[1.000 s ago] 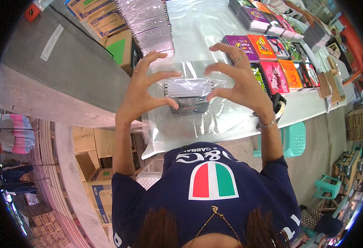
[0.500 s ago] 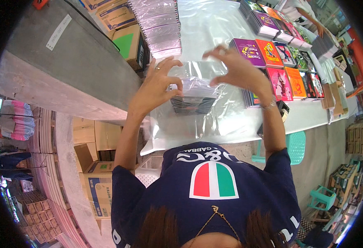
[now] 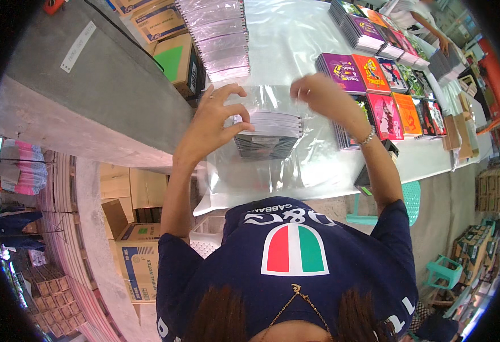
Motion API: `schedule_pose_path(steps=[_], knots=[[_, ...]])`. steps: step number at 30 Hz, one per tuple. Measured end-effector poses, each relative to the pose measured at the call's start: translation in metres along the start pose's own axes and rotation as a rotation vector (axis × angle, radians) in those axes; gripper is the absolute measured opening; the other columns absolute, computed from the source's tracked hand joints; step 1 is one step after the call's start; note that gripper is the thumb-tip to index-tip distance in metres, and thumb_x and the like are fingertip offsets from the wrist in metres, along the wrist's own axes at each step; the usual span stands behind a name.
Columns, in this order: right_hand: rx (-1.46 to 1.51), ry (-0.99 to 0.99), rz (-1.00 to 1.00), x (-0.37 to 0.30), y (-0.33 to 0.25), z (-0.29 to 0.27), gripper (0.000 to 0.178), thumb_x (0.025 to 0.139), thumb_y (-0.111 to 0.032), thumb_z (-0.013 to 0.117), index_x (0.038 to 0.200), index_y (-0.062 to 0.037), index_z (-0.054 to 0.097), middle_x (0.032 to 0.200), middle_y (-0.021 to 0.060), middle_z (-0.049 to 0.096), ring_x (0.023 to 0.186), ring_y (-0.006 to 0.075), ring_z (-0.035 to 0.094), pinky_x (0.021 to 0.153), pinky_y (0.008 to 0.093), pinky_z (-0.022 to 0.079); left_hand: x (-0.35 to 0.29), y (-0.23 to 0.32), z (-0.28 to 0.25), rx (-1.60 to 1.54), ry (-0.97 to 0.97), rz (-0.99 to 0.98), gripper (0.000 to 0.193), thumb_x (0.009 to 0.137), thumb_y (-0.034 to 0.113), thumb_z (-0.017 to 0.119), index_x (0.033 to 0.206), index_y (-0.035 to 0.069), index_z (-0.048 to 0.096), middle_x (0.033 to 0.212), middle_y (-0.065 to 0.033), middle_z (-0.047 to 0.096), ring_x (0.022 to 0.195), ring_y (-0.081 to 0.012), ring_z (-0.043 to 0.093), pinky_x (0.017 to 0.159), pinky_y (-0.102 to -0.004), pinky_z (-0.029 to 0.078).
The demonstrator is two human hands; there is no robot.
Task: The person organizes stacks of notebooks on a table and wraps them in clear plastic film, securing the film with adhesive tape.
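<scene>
A stack of spiral notebooks [image 3: 268, 147] lies on the table in front of me, inside a clear plastic bag [image 3: 267, 97] whose loose end spreads beyond the stack. At the stack's left edge is my left hand [image 3: 213, 119]. Its thumb and index finger curl together on the plastic, while the other fingers arch above. My right hand [image 3: 327, 101] hovers over the far right corner of the bag with its fingers curled in. Motion blur hides whatever is between those fingertips.
A tall row of plastic-wrapped notebooks [image 3: 218, 40] stands at the far left. Colourful notebook piles [image 3: 375, 85] fill the right side, near a dark box-like object [image 3: 389, 149]. A concrete pillar [image 3: 85, 74] and cartons [image 3: 176, 62] border the left. Another person's hand [image 3: 443, 44] is far right.
My right hand has closed from a wide, spread shape and shifted slightly right. My left hand stays at the stack's left edge, its fingers barely moved. More of the notebooks' top now shows.
</scene>
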State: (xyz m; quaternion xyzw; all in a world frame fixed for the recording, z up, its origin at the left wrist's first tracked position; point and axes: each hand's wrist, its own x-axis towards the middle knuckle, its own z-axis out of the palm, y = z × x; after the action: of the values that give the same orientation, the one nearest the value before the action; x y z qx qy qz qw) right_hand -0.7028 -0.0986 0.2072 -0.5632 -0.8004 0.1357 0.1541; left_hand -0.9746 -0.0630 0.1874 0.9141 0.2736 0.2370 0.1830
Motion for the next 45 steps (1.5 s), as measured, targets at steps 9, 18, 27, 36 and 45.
schedule_pose_path(steps=[9, 18, 27, 36, 45], knots=[[-0.140, 0.052, -0.174, -0.031, -0.008, -0.005, 0.019, 0.073, -0.016, 0.075, 0.090, -0.0085, 0.069, 0.119, 0.0080, 0.055, 0.113, 0.0270, 0.048, 0.096, 0.0401, 0.038, 0.003, -0.001, 0.000, 0.053, 0.006, -0.012, 0.023, 0.069, 0.027, 0.077, 0.084, 0.012, 0.071, 0.126, -0.0079, 0.051, 0.129, -0.0284, 0.040, 0.112, -0.0579, 0.016], [-0.107, 0.091, -0.160, -0.026, -0.007, -0.005, 0.008, 0.070, -0.016, 0.077, 0.074, -0.0117, 0.072, 0.122, 0.0077, 0.058, 0.117, 0.0281, 0.049, 0.099, 0.0407, 0.036, 0.011, 0.001, 0.008, 0.029, -0.043, 0.043, 0.023, 0.069, 0.032, 0.077, 0.080, 0.013, 0.072, 0.130, -0.0081, 0.052, 0.129, -0.0274, 0.041, 0.113, -0.0558, 0.014], [0.483, 0.583, 0.110, -0.082, 0.024, 0.034, 0.043, 0.074, -0.014, 0.076, 0.112, -0.0037, 0.059, 0.116, 0.0089, 0.058, 0.115, 0.0225, 0.053, 0.094, 0.0341, 0.042, -0.034, -0.026, -0.001, -0.399, 0.333, -0.169, 0.066, 0.059, 0.025, 0.088, 0.116, 0.009, 0.058, 0.124, -0.0081, 0.052, 0.115, -0.0245, 0.050, 0.101, -0.0393, 0.038], [0.552, 0.613, 0.139, -0.090, 0.018, 0.171, 0.088, 0.065, -0.021, 0.086, 0.138, -0.0080, 0.038, 0.143, 0.0119, 0.035, 0.132, 0.0282, 0.036, 0.104, 0.0425, 0.037, -0.059, -0.031, 0.145, -0.358, 0.693, -0.291, 0.081, 0.061, 0.016, 0.087, 0.130, 0.006, 0.046, 0.123, -0.0108, 0.049, 0.115, -0.0283, 0.050, 0.099, -0.0392, 0.041], [0.440, 0.711, 0.024, -0.076, 0.022, 0.161, 0.073, 0.065, -0.015, 0.084, 0.129, -0.0081, 0.050, 0.131, 0.0131, 0.050, 0.131, 0.0343, 0.040, 0.106, 0.0447, 0.037, -0.045, -0.026, 0.117, -0.276, 0.545, -0.184, 0.068, 0.062, 0.006, 0.080, 0.124, 0.009, 0.053, 0.118, -0.0101, 0.057, 0.114, -0.0297, 0.052, 0.099, -0.0401, 0.041]])
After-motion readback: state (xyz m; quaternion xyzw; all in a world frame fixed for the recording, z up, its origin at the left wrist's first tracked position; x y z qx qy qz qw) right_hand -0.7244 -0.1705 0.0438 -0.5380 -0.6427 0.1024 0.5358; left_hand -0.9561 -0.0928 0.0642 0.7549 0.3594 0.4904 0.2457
